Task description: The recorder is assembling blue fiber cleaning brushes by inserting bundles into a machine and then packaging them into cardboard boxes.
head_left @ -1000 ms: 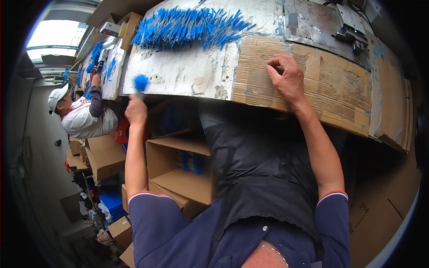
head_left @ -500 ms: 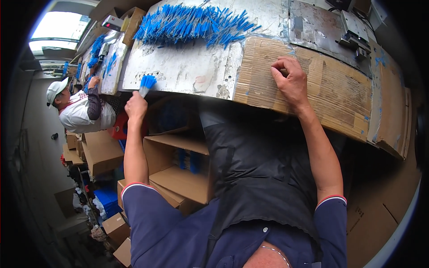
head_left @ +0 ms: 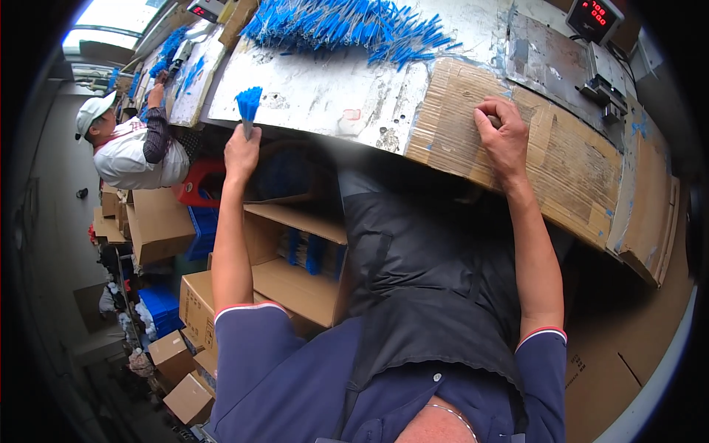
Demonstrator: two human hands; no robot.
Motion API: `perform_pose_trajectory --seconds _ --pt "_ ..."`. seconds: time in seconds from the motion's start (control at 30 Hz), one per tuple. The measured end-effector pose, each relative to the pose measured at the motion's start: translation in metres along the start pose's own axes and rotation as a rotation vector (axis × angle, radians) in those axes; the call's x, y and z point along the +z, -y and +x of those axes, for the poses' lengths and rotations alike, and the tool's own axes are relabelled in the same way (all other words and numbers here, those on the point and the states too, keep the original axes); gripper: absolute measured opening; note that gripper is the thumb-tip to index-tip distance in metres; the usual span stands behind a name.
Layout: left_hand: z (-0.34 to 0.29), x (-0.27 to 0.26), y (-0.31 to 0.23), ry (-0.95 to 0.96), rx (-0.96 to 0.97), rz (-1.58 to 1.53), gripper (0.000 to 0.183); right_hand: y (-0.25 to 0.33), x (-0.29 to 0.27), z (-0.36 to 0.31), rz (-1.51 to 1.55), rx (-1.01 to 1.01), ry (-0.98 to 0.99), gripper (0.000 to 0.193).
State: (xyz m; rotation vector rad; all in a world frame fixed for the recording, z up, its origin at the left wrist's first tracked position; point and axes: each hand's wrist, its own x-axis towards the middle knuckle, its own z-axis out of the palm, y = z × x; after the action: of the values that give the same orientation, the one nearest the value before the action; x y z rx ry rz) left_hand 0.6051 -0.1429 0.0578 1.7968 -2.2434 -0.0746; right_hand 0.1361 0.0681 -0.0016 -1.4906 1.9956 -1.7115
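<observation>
the left grip (head_left: 241, 153) is closed round the pale lower ends of a bundle of blue-tipped pieces (head_left: 249, 105), near the front edge of the surface (head_left: 310, 92); holding it low probably keeps the thin pieces together while the blue ends fan free. a long pile (head_left: 343, 29) of similar pieces lies toward the back, likely grouped to stay in order. the cardboard sheet (head_left: 569, 155) seems to serve as padding beneath the right grip (head_left: 504, 133), whose fingers curl toward the thumb; whether they pinch anything cannot be told. the left forearm (head_left: 233, 244) reaches nearly straight forward, the right forearm (head_left: 535, 251) leans inward.
</observation>
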Motion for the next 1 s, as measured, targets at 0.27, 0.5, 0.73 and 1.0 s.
perform_pose_trajectory --seconds 0.27,0.5,0.73,1.0 --pt "-0.144 0.031 -0.178 0.939 -0.288 -1.741 0.022 0.071 0.003 -0.068 0.419 0.433 0.227 0.014" --pt "-0.211 0.059 -0.257 1.500 -0.315 -1.858 0.032 0.082 -0.012 -0.094 1.150 0.947 0.645 0.052" --pt "-0.225 0.066 -0.275 1.531 -0.415 -1.792 0.034 0.069 -0.025 -0.107 1.196 1.102 0.571 0.036" --pt "-0.215 0.072 -0.246 1.158 -0.095 -1.210 0.041 0.060 -0.029 -0.118 1.165 1.174 0.194 0.021"
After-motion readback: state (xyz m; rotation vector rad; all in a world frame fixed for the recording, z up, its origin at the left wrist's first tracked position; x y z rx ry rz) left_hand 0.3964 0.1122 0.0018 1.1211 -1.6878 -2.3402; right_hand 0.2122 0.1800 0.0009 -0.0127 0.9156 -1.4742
